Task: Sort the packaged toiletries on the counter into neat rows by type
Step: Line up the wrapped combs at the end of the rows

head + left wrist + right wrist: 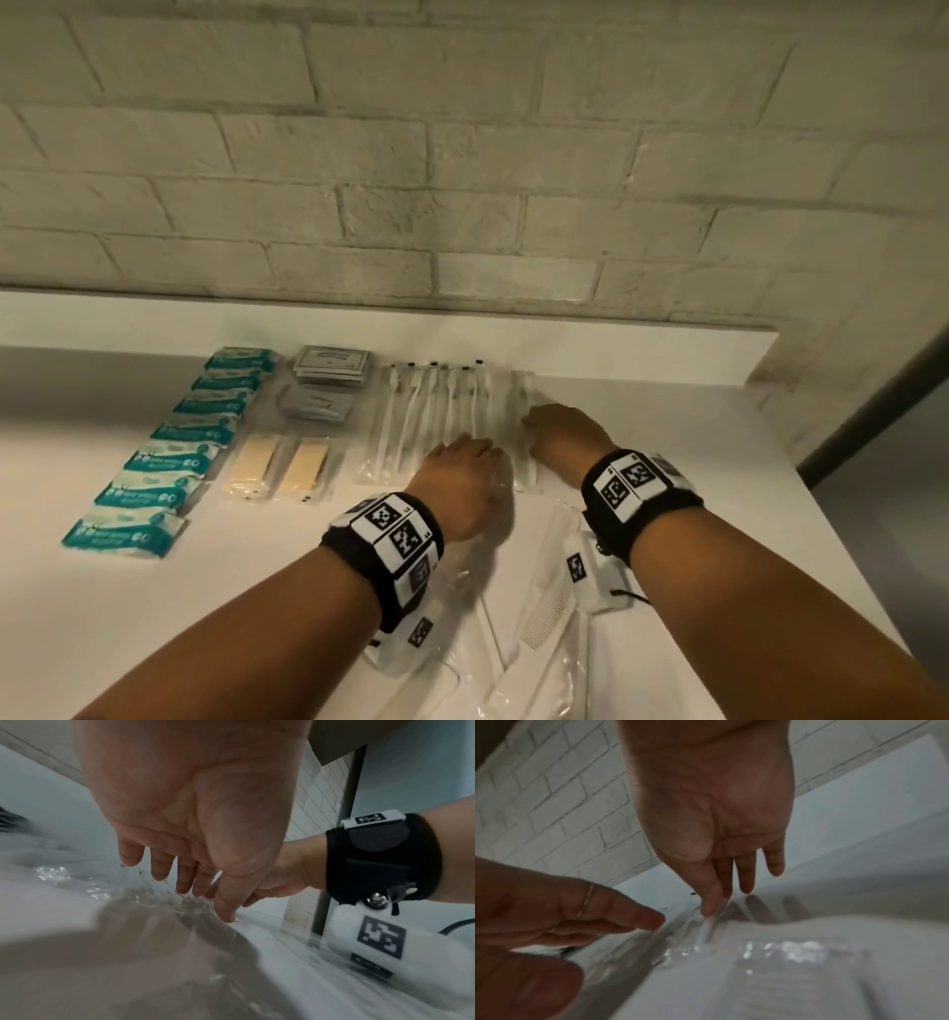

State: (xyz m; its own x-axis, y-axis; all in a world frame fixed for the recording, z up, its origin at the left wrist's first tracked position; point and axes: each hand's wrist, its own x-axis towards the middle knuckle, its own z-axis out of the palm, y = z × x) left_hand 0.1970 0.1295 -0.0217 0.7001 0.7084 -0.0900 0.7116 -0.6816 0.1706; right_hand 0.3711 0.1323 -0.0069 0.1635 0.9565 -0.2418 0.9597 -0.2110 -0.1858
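On the white counter lie sorted rows: teal packets, grey sachets, two beige bars in clear wrap, and wrapped white toothbrushes. At the right end of that row lies one more clear-wrapped toothbrush. My left hand touches the wrap from the left with straight fingers. My right hand presses it from the right, fingers straight too. Clear-wrapped white combs lie loose under my wrists.
A raised white ledge and a brick wall close off the back. The counter ends at the right beside a dark grey panel. Bare counter shows at the front left.
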